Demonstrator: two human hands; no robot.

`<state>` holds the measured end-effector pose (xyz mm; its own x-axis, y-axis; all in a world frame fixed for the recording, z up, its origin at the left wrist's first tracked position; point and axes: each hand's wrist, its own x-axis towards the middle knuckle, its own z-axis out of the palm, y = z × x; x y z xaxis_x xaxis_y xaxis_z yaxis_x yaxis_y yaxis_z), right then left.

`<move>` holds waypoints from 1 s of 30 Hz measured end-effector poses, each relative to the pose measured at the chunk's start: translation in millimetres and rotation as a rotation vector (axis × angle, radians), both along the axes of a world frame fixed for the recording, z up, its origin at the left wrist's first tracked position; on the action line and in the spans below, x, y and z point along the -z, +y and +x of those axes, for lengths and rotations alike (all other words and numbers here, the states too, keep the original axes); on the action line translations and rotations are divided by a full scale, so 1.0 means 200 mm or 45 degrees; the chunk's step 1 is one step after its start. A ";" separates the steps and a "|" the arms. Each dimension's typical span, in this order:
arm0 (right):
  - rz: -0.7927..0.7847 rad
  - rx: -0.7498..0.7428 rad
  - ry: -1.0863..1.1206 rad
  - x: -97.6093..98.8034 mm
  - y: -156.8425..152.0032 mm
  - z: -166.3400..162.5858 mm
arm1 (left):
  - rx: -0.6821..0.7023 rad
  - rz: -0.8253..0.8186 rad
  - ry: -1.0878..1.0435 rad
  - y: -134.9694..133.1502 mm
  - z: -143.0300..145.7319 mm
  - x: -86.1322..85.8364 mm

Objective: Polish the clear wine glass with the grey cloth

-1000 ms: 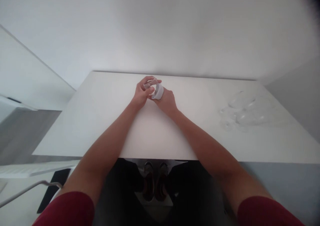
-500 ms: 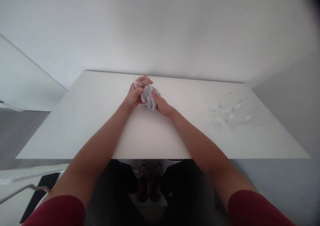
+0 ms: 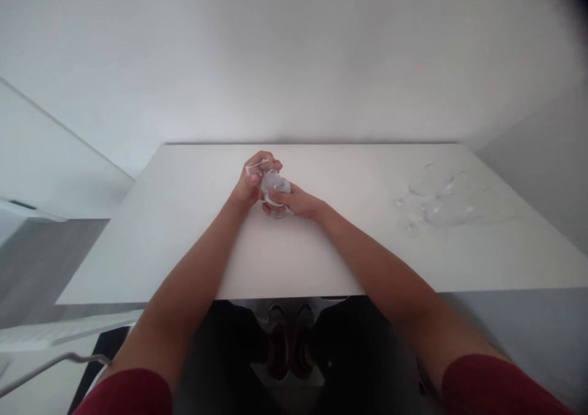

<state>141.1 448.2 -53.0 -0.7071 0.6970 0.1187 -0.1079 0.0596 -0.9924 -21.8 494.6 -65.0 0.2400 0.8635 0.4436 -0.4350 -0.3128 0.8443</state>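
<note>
Over the back middle of the white table, my left hand (image 3: 247, 186) is closed around the bowl of a clear stemmed glass (image 3: 258, 168), rim up and leaning to the left. A white cloth (image 3: 272, 182) is bunched against the glass, and my right hand (image 3: 297, 199) grips it with the thumb on top. Below the cloth the round foot of the glass shows near the right fingers. Cloth and fingers hide most of the stem.
Several clear stemmed glasses (image 3: 443, 204) stand close together on the right of the white table (image 3: 340, 268); their outlines are faint. A pale wall (image 3: 312, 60) rises behind the table. A thin bent metal bar (image 3: 68, 357) is at lower left.
The glass is tilted further left and its foot shows more. My right hand has turned the cloth around the glass. The whole view has shifted slightly.
</note>
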 end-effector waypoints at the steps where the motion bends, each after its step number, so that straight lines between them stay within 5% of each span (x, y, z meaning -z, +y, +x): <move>1: -0.085 -0.072 0.078 0.00 0.00 0.00 | 0.000 -0.014 0.002 0.00 -0.01 0.00; 3: -0.213 0.100 0.220 0.02 0.03 -0.01 | -0.055 -0.041 -0.015 0.01 -0.02 0.00; 7: -0.245 1.000 0.420 0.03 0.13 0.05 | -0.280 -0.019 -0.131 0.05 -0.03 -0.02; 9: -0.228 1.149 0.476 0.02 0.14 0.07 | -0.351 0.002 -0.196 0.06 -0.03 -0.03; 13: -0.370 0.775 0.520 -0.02 0.09 0.04 | -0.301 -0.005 -0.221 0.04 0.01 -0.03; 17: -0.577 0.625 0.502 -0.04 0.07 0.00 | 0.022 0.032 -0.145 0.01 0.02 -0.01; 19: -0.492 0.767 0.379 -0.04 0.07 0.01 | 0.146 0.040 -0.120 0.00 0.03 -0.01; 23: 0.176 1.352 0.058 -0.03 0.04 0.06 | 0.179 0.016 -0.145 -0.02 0.05 -0.03; 25: 0.337 1.381 0.003 -0.03 0.02 0.07 | 0.238 0.016 -0.108 -0.02 0.05 -0.03; 27: 0.171 1.206 0.089 -0.04 0.01 0.07 | 0.298 0.047 -0.080 -0.01 0.04 -0.02; 30: -0.348 0.686 0.225 -0.06 0.03 0.07 | 0.363 0.103 -0.130 0.01 0.00 -0.01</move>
